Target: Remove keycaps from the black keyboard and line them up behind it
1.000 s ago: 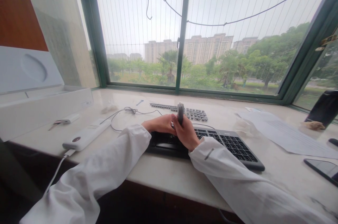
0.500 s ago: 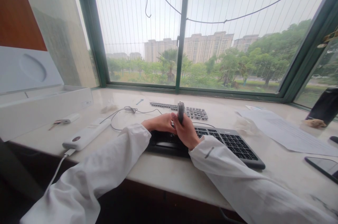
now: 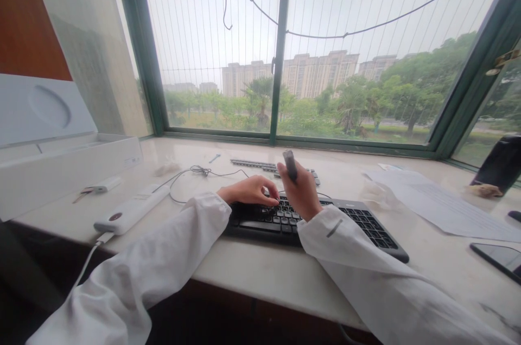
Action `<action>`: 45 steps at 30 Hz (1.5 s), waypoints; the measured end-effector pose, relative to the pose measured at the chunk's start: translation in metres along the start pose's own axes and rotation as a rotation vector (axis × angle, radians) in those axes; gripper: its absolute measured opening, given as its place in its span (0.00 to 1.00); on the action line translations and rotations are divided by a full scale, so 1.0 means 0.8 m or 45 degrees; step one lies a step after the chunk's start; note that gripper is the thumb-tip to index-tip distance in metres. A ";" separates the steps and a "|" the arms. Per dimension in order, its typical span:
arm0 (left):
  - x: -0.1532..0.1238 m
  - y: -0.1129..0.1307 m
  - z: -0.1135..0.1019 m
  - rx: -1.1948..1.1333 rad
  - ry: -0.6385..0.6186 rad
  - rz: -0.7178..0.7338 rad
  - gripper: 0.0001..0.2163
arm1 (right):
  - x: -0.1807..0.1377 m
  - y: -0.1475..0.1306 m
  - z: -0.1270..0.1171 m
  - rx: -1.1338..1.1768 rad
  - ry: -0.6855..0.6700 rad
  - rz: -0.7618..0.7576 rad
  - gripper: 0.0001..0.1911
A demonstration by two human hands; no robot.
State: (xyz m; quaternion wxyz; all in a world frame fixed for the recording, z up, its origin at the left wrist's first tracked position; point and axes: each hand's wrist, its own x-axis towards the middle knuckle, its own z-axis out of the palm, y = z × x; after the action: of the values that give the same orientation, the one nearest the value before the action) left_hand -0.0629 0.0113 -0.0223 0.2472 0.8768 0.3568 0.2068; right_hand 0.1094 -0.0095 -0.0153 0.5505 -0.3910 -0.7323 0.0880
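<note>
A black keyboard [image 3: 260,230] lies in front of me, with keycaps in place at its middle and bare key sockets at its right end. My left hand [image 3: 253,191] is over its left half, thumb and forefinger pinched together above the keys. Whatever is between those fingertips is too small to make out. My right hand [image 3: 302,191] is raised above the keyboard, wrapped round a dark grey brush [image 3: 290,165] whose tip points up. Behind the hands, loose keycaps [image 3: 253,164] lie in rows, partly hidden by my right hand.
At left are a white power strip [image 3: 132,213], a small white device [image 3: 106,185] and an open white box [image 3: 69,168]. A thin cable [image 3: 201,170] loops behind the keyboard. Paper sheets [image 3: 431,201], a phone [image 3: 499,259] and crumpled plastic [image 3: 376,193] lie right, before the window.
My hands have come apart. My right hand with the brush has moved up and to the right, uncovering middle keys, while the left stays over the keyboard with its pinch now visible.
</note>
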 end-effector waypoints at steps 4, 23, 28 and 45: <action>0.002 -0.001 0.001 0.007 0.164 0.040 0.09 | 0.008 0.017 -0.008 -0.202 -0.208 0.021 0.14; 0.009 -0.010 0.004 0.463 0.694 0.098 0.06 | 0.005 0.029 -0.008 -0.743 -0.552 0.148 0.13; 0.007 -0.024 -0.005 0.572 0.714 -0.016 0.07 | 0.005 0.027 -0.011 -0.927 -0.612 0.167 0.14; -0.003 -0.029 -0.016 0.904 0.687 -0.300 0.08 | 0.018 0.038 -0.027 -1.066 -0.791 0.170 0.13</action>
State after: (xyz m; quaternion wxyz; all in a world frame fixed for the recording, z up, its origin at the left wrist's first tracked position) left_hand -0.0834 0.0276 -0.0256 -0.1484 0.7755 0.5543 0.2632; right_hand 0.1419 0.0142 -0.0137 0.0974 -0.5787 -0.8070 -0.0656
